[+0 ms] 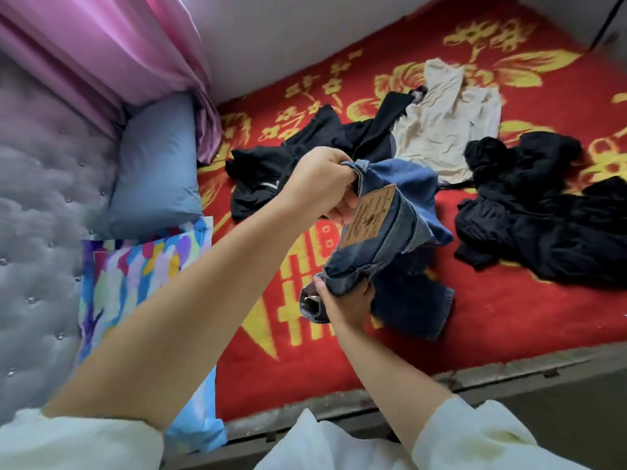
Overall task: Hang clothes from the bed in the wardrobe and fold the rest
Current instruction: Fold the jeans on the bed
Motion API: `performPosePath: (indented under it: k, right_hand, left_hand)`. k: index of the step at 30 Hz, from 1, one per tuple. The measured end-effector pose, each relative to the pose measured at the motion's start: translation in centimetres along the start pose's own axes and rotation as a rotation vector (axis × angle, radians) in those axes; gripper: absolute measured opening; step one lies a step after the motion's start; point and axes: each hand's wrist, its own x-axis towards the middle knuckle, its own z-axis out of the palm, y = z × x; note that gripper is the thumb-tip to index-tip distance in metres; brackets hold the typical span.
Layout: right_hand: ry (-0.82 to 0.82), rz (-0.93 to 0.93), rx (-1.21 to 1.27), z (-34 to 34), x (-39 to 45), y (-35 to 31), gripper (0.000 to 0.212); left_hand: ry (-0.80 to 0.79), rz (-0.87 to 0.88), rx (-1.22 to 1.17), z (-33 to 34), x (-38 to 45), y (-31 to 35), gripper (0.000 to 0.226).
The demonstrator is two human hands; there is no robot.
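While a blue pillow (pixel 156 167) rests at the headboard, the left hand (pixel 319 184) grips the jeans (pixel 380 245) by the waistband above the red bedspread (pixel 475 334); the right hand (pixel 342 303) clutches them lower. Their brown leather patch (pixel 368 217) bears illegible lettering. Black clothes (pixel 543 215) lie right.

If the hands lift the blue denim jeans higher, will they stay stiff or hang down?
The blue denim jeans probably sag: below the right hand the fabric already droops. The waistband by the left hand looks thicker, likely stiffer. Denim seems unlikely to slip.
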Motion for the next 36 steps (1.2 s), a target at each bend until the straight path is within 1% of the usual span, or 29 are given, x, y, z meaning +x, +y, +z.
performPosePath:
  k: [1, 2, 4, 5, 7, 8, 9, 11, 12, 14, 15, 16, 17, 19, 20, 22, 25, 26, 28, 29, 31, 32, 34, 35, 36]
  right_hand:
    - [0.037, 0.027, 0.046, -0.2, 0.6, -0.6, 0.080]
    - [0.060, 0.010, 0.059, -0.8, 1.2, -0.8, 0.063]
    - [0.090, -0.064, -0.022, -3.4, 2.0, -0.4, 0.036]
    - [0.114, -0.069, -0.089, -5.2, 2.4, 0.3, 0.028]
    - [0.197, -0.075, -0.188, -9.3, 3.4, 1.3, 0.021]
    - [0.226, -0.091, -0.194, -11.8, 3.9, 1.4, 0.020]
    - [0.244, -0.118, -0.191, -14.0, 4.4, 1.0, 0.024]
    - [0.270, -0.159, -0.227, -17.7, 5.7, -0.6, 0.041]
    - [0.290, -0.191, -0.262, -19.4, 6.1, -1.7, 0.045]
    - [0.288, -0.297, -0.348, -22.2, 6.3, -3.9, 0.039]
    - [0.270, -0.363, -0.408, -23.3, 6.2, -5.1, 0.035]
    - [0.258, -0.439, -0.520, -24.5, 6.0, -6.4, 0.038]
    - [0.242, -0.493, -0.672, -25.3, 5.6, -7.7, 0.047]
    - [0.203, -0.510, -1.003, -26.5, 4.5, -10.4, 0.071]
    - [0.187, -0.501, -1.122, -27.0, 4.1, -12.1, 0.075]
    - [0.175, -0.469, -1.270, -28.0, 3.2, -14.3, 0.069]
    - [0.215, -0.448, -1.375, -29.8, 2.7, -17.2, 0.055]
    - [0.206, -0.425, -1.385, -30.1, 2.5, -17.8, 0.047]
    - [0.118, -0.368, -1.401, -30.8, 2.1, -18.8, 0.020]
    - [0.083, -0.351, -1.396, -31.2, 2.2, -19.2, 0.013]
    - [0.035, -0.383, -1.327, -32.3, 2.6, -19.6, 0.022]
    - [-0.010, -0.452, -1.304, -33.2, 2.9, -19.9, 0.031]
    - [-0.157, -0.574, -1.290, -34.7, 3.1, -20.3, 0.066]
    - [-0.233, -0.593, -1.291, -35.2, 2.7, -20.3, 0.081]
    - [-0.289, -0.625, -1.329, -35.3, 2.1, -20.2, 0.091]
  left_hand:
    - [0.014, 0.007, 0.024, -0.3, 0.3, 0.5, 0.031]
    - [0.036, 0.013, 0.052, -0.8, 0.5, 1.0, 0.031]
    - [0.084, 0.025, 0.099, -2.1, 0.8, 1.6, 0.032]
    - [0.105, 0.020, 0.107, -3.0, 1.0, 1.3, 0.033]
    - [0.144, -0.003, 0.129, -4.5, 1.4, 0.6, 0.032]
    - [0.160, -0.014, 0.141, -5.0, 1.5, 0.3, 0.032]
    - [0.172, -0.024, 0.148, -5.3, 1.4, -0.1, 0.032]
    - [0.198, -0.038, 0.175, -5.5, 1.7, -0.6, 0.031]
    - [0.216, -0.038, 0.192, -5.5, 1.9, -0.5, 0.029]
    - [0.289, -0.028, 0.218, -5.5, 2.1, -0.3, 0.024]
    - [0.340, -0.028, 0.206, -5.6, 2.3, -0.3, 0.026]
    - [0.390, -0.036, 0.174, -5.7, 2.4, -0.3, 0.031]
    - [0.433, -0.046, 0.148, -5.9, 2.7, -0.4, 0.034]
    - [0.505, -0.061, 0.126, -6.1, 3.1, -0.6, 0.034]
    - [0.528, -0.045, 0.144, -6.6, 3.3, -0.1, 0.032]
    - [0.547, -0.040, 0.224, -7.1, 3.5, 0.3, 0.029]
    - [0.583, -0.017, 0.345, -7.7, 4.1, 1.4, 0.025]
    - [0.593, -0.007, 0.362, -7.8, 4.2, 1.7, 0.025]
    - [0.618, 0.024, 0.371, -8.0, 4.5, 2.8, 0.025]
    - [0.619, 0.033, 0.352, -8.2, 4.6, 3.3, 0.026]
    - [0.617, 0.042, 0.217, -8.2, 4.8, 4.1, 0.027]
    - [0.603, 0.046, 0.071, -8.2, 4.9, 4.5, 0.028]
    - [0.559, 0.028, -0.270, -8.1, 5.4, 4.8, 0.035]
    - [0.536, 0.005, -0.390, -8.2, 5.6, 4.8, 0.037]
    - [0.519, -0.005, -0.470, -8.2, 5.7, 4.9, 0.037]
